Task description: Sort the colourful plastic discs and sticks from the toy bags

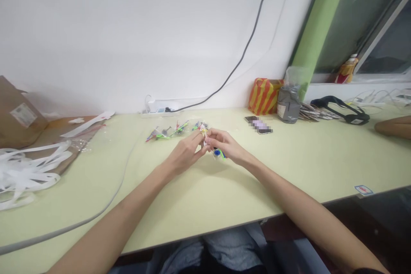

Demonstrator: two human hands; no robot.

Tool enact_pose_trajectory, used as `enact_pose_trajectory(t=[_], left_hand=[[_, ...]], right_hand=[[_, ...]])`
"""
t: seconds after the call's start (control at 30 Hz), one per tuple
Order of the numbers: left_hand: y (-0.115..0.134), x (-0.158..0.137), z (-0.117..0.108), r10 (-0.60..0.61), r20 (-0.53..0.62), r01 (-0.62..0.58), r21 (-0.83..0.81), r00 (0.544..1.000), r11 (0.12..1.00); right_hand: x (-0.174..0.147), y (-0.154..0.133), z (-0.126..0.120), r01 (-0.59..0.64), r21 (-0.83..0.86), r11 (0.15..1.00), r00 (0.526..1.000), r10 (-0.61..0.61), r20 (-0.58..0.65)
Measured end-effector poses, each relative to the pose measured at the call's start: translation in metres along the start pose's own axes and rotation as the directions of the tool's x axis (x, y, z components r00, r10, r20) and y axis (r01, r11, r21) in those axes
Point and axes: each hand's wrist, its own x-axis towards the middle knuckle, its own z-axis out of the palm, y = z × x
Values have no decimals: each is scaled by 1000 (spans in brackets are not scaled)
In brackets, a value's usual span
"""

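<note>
My left hand [185,152] and my right hand [230,146] meet above the table, fingers pinched together around a small white, blue and green plastic piece [217,153]. A white bit pokes up between the fingertips, while a round blue part and a bright green strip hang below my right fingers. Its exact kind is too small to make out. Just behind the hands lie clear plastic bags with small coloured parts [168,132], red, green and blue among them. My fingers hide much of the held piece.
A phone [263,126] lies behind my right hand. Farther back stand a striped bag [263,96] and a grey pouch [288,105], near a black head strap [342,109]. White strips [35,171] and a cardboard box [19,115] are at left. Someone's forearm [394,127] rests at far right.
</note>
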Motion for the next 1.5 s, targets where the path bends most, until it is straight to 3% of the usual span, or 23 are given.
enact_pose_trajectory(t=[0.13, 0.23, 0.3, 0.4, 0.47, 0.57, 0.7, 0.87, 1.0, 1.3, 1.5], left_hand=[[10, 4, 2, 32, -55, -35, -55, 998, 998], [9, 2, 1, 26, -107, -30, -35, 994, 999], [3, 0, -1, 4, -130, -4, 1, 991, 1000], [-7, -3, -1, -23, -133, 33, 72, 991, 997], [-12, -4, 1, -23, -114, 37, 118, 993, 992], [-15, -5, 6, -4, -91, 18, 153, 996, 988], [-17, -5, 9, 15, -69, -4, 160, 997, 987], [-18, -6, 8, 14, -58, -2, 200, 998, 980], [-19, -6, 8, 34, -56, -22, 196, 998, 980], [-18, -5, 8, 37, -61, -23, 207, 997, 978], [-18, -4, 7, 29, -64, -17, 189, 997, 982]], right_hand=[[2, 2, -6, -68, 265, 962, 997, 58, 47], [2, 5, -17, -61, 331, 942, 998, 48, 45], [2, 7, -28, -57, 224, 973, 998, 62, -14], [1, 13, -48, -128, -198, 972, 979, 92, -182], [1, 20, -57, -234, -471, 850, 954, 109, -278], [1, 33, -61, -368, -698, 615, 925, 162, -345], [0, 38, -51, -428, -831, 355, 903, 205, -377], [0, 37, -43, -432, -881, 193, 891, 242, -384], [2, 39, -44, -428, -891, 149, 887, 259, -383], [1, 38, -41, -367, -914, 174, 915, 241, -322], [3, 41, -41, -357, -924, 134, 914, 252, -317]])
